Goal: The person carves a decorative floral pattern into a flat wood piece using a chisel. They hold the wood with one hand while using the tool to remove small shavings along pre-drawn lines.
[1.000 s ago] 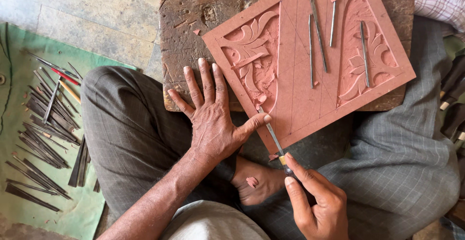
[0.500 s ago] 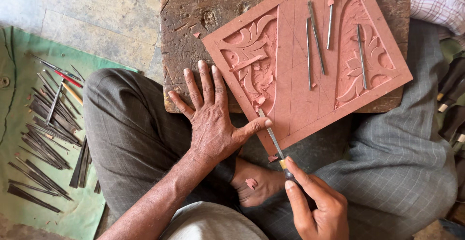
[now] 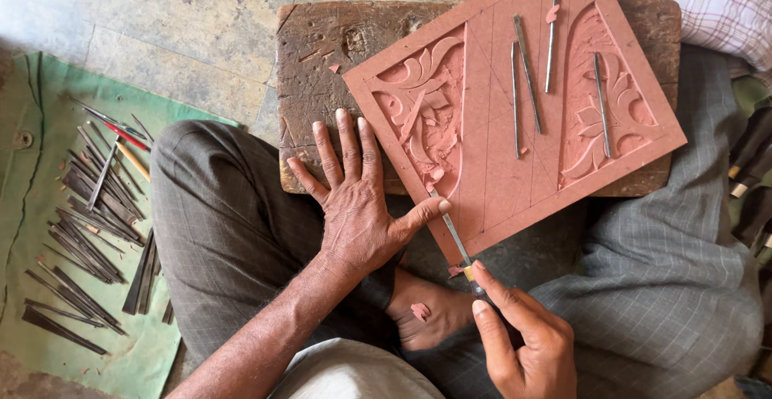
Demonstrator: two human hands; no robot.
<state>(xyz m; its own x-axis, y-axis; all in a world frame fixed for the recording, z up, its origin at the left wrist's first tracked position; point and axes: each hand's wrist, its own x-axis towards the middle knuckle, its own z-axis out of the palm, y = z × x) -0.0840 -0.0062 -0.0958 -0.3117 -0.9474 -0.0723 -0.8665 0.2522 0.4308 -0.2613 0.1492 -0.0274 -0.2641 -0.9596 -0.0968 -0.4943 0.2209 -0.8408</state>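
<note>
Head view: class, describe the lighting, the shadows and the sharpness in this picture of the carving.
Head view: soft, even daylight with no glare; the left hand casts only a faint shadow on the wooden block; the carved reddish slab and the chisel in the right hand are sharp; the tools on the green cloth stay legible, with slight softness at the edges.

The carved slab (image 3: 515, 109) is terracotta pink with leafy scroll relief (two arched panels), resting on a dark brown wooden block (image 3: 322, 69). Grey pinstriped trousers (image 3: 233, 230); green cloth (image 3: 48, 206) under dark steel tools (image 3: 88, 214); plaid shirt (image 3: 708, 5).
</note>
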